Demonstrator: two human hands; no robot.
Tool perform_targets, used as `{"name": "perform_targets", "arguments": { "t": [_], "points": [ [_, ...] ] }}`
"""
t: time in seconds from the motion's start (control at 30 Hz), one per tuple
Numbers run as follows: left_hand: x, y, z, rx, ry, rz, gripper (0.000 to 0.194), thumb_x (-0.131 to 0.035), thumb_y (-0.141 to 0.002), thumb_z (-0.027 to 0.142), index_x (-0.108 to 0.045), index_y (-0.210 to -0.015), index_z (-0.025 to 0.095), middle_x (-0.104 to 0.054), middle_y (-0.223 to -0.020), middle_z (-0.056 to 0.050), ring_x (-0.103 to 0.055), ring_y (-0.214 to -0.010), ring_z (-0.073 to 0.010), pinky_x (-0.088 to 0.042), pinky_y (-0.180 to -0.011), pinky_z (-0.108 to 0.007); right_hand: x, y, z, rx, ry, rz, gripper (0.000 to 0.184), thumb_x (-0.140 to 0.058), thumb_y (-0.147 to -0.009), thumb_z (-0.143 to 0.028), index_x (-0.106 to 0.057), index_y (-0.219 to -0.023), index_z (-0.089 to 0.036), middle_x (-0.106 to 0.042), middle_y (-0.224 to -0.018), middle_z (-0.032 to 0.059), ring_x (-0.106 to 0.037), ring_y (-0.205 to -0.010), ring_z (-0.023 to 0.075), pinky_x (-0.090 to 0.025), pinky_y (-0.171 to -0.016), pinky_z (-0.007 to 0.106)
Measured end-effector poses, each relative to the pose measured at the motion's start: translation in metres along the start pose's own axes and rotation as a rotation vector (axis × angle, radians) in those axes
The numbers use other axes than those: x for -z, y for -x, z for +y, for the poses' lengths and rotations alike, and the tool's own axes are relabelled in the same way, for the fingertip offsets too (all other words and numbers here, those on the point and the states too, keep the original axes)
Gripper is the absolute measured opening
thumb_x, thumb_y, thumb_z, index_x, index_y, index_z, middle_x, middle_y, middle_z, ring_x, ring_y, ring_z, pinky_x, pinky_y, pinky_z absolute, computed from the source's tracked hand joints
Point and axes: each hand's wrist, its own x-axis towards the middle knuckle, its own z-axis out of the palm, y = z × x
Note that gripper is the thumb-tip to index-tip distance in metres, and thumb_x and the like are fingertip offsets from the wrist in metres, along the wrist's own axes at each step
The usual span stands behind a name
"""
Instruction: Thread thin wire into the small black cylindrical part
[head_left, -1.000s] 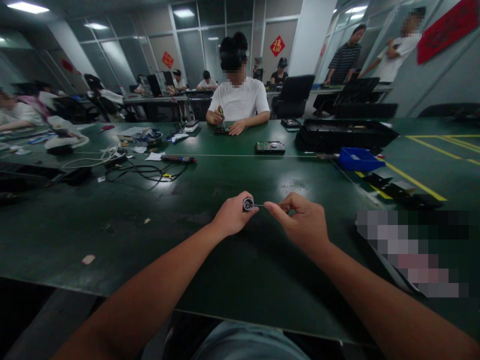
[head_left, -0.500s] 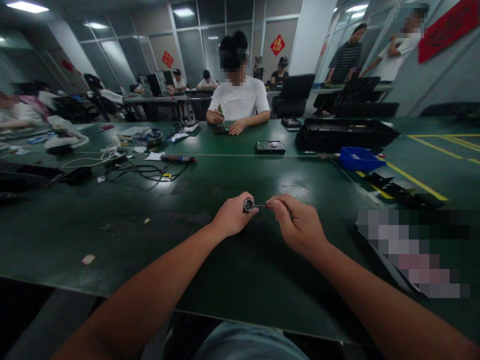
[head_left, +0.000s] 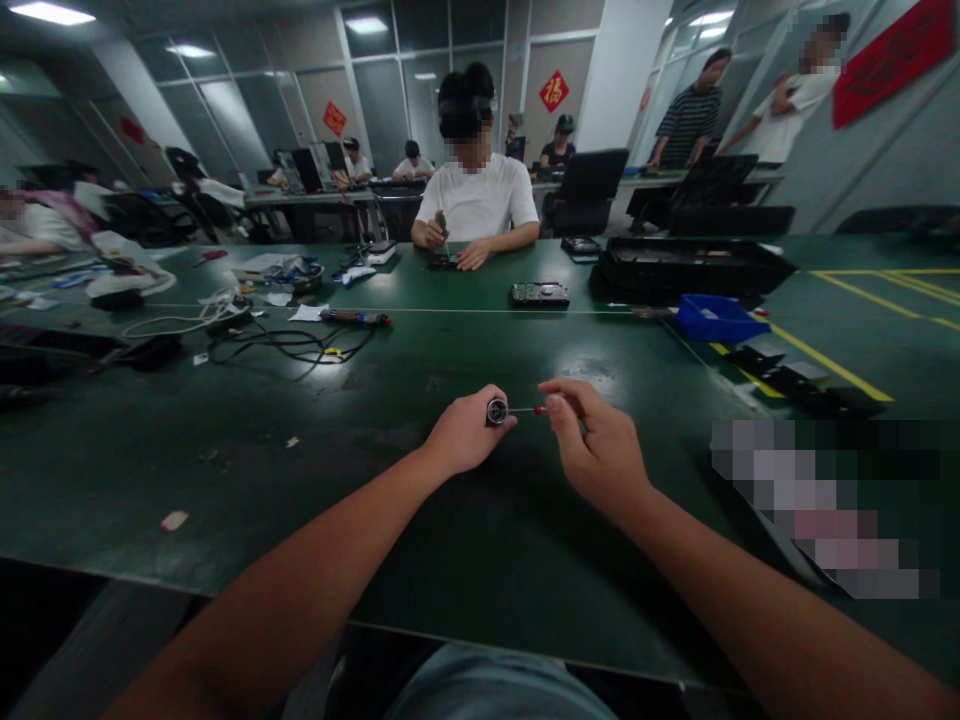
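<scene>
Both hands were up over the green table (head_left: 525, 570), L & R close together w/ a thin driver between them. L hand (head_left: 469, 430) was closed round a dark cyl. part (head_left: 496, 410), its round open end w/ a pale rim turned toward the camera, thumb side nearest the R hand. R hand (head_left: 604, 450) pinched the red-ended handle of the screwdriver (head_left: 527, 409) betw. thumb & fingers, other fingers loosely curled. Key relation: the shaft lay approx. level, L-to-R in view, running from the R fingertips to the R side of the part, so crosswise to the way the open end faced. L hand was nearest the part, R hand nearest the handle, a short bare length of shaft betw. the two. Whether the tip was seated or only touching: can't tell, too small & partly behind the L fingers. Farther off, beyond the hands, a drive w/ a circuit board (head_left: 540, 294) lay flat, a corded tool (head_left: 352, 317) was off to the L by some cables, & a blue bin (head_left: 720, 318) sat to the R, near a long black tray (head_left: 690, 268). Opp. side: a co-worker (head_left: 480, 195), seated, tool in hand.
</scene>
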Motion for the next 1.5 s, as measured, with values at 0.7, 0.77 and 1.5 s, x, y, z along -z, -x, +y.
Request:
{"name": "perform_targets", "arguments": {
  "t": [0.7, 0.77, 1.5],
  "points": [
    [0.001, 0.0, 0.001, -0.011, 0.007, 0.016, 0.014, -0.063, -0.086, 0.035, -0.056, -0.091, 0.023, -0.064, -0.079, 0.003, -0.057, -0.071, -0.0139, -0.036, -0.062, -0.026, -0.013, -0.01, 0.02, -0.388, -0.728, 0.144, 0.024, -0.054, -0.093, -0.043, -0.063, -0.086, -0.022, -0.062, -0.076, 0.0013, -0.06, -0.068, 0.0156, -0.053, -0.069, 0.033],
    [0.001, 0.0, 0.001, -0.01, 0.011, 0.008, 0.015, -0.063, -0.086, 0.035, -0.057, -0.091, 0.023, -0.064, -0.08, 0.002, -0.057, -0.072, -0.0141, -0.037, -0.063, -0.027, -0.015, -0.011, 0.026, -0.462, -0.82, 0.177, 0.023, -0.057, -0.091, -0.044, -0.063, -0.086, -0.022, -0.062, -0.078, 0.0014, -0.06, -0.069, 0.0149, -0.055, -0.068, 0.033],
    [0.001, 0.001, 0.001, 0.003, 0.055, 0.043, 0.016, -0.064, -0.085, 0.034, -0.055, -0.093, 0.023, -0.062, -0.078, 0.003, -0.055, -0.068, -0.0128, -0.035, -0.059, -0.026, -0.008, -0.001, 0.009, -0.14, -0.167, 0.146, 0.022, -0.045, -0.099, -0.036, -0.06, -0.1, -0.021, -0.068, -0.081, 0.0024, -0.065, -0.074, 0.0167, -0.049, -0.07, 0.031]
  ]
}}
